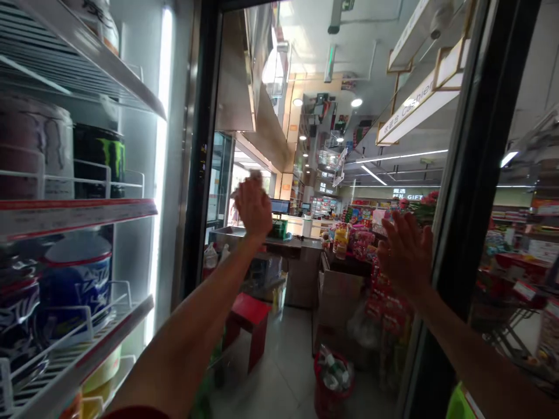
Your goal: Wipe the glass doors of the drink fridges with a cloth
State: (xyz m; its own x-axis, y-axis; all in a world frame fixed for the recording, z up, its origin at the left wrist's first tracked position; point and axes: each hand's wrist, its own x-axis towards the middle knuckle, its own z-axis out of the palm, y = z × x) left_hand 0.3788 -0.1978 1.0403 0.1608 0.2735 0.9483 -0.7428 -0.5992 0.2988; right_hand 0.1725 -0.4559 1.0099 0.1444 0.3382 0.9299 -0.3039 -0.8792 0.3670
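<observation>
Both my arms reach forward toward the glass pane of a dark-framed door (pixel 474 174). My left hand (pixel 254 206) is raised with its fingers up and looks open, slightly blurred, with nothing visible in it. On the right, my right hand (pixel 406 253) is spread open near the door's dark upright. I cannot tell whether either palm touches the glass. To the left stands a lit cooler with wire shelves (pixel 87 52). Its shelves hold a black can with a green mark (pixel 111 154), a pale can (pixel 39 145) and blue drink containers (pixel 76 279).
Beyond the glass are a red stool (pixel 248 314), a red bin with rubbish (pixel 334 378) and a counter (pixel 301 247). Packaged goods (pixel 360 241) are piled on the right of it. A cashier sign (pixel 414 107) hangs overhead. Something bright green (pixel 460 404) shows at the lower right.
</observation>
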